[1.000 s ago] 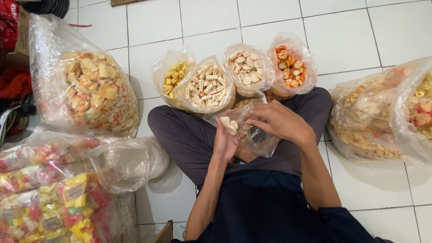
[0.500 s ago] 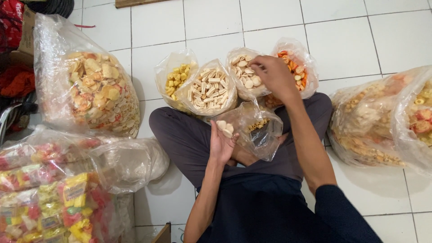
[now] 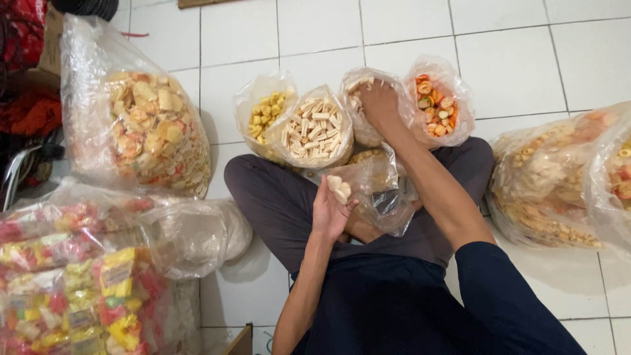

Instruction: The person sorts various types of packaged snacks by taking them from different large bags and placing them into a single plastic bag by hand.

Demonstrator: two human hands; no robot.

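Observation:
I sit cross-legged on a white tiled floor. My left hand holds a small clear plastic bag open over my lap, with a few pale crackers resting against the palm. My right hand reaches forward into an open bag of pale round crackers, fingers down among them; whether they grip any is hidden. Beside that bag stand a bag of orange and green ring snacks, a bag of white stick crackers and a bag of yellow snacks.
A big bag of mixed crackers stands at the left. Packed bags of colourful snacks and a crumpled clear bag lie at the lower left. Two large bags of snacks stand at the right.
My right hand left the small bag on my lap and reached forward into the bag of pale round crackers. My left hand kept holding the small bag.

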